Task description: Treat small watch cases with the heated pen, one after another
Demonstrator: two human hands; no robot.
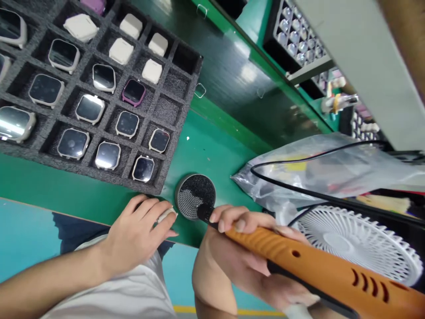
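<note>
My right hand (252, 248) is wrapped round an orange electric screwdriver (299, 261) with a black nose. The nose points down at a small round container (179, 208), lined with a dark grainy surface and a grey dotted area; its tip lies over the container's lower rim. To the left, my left hand (141, 228) is closed on a small pale watch case (166, 214), mostly hidden by the fingers. That hand is just below the near edge of a dark foam tray (111, 177), whose compartments hold watch bodies such as this square one (143, 169).
At right, a white fan (345, 243) stands beside a clear plastic bag (299, 164), with a black cable (299, 188) running across it. A green conveyor (239, 66) passes behind, carrying thin frames. Another tray (295, 33) with shiny round parts is beyond.
</note>
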